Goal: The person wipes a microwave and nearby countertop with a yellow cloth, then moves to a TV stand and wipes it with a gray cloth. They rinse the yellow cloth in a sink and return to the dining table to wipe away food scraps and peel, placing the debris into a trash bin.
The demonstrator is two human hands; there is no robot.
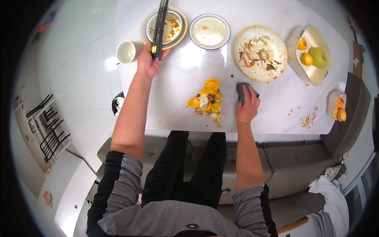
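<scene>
My left hand (151, 62) is palm up at the near rim of a yellow-rimmed dish (143, 28), its fingers partly hidden beneath. A smaller bowl (171, 26) with food scraps is nested in that dish. Several black chopsticks (161, 23) lie across both, their near ends over my palm. On the tabletop, my right hand (248, 108) grips a dark grey cloth (243, 90). Left of the cloth is a pile of orange peel (211, 91) with brown scraps and crumpled white tissue. A yellow-rimmed plate (256, 32) with leftover scraps sits beyond my right hand.
A white mug (125, 53) stands at the table's left edge. Further back is a bowl of pale liquid (209, 31). At right are a cream basket of fruit (321, 72), a small fruit container (333, 102) and loose crumbs (308, 121). A bin (118, 103) is beside the table.
</scene>
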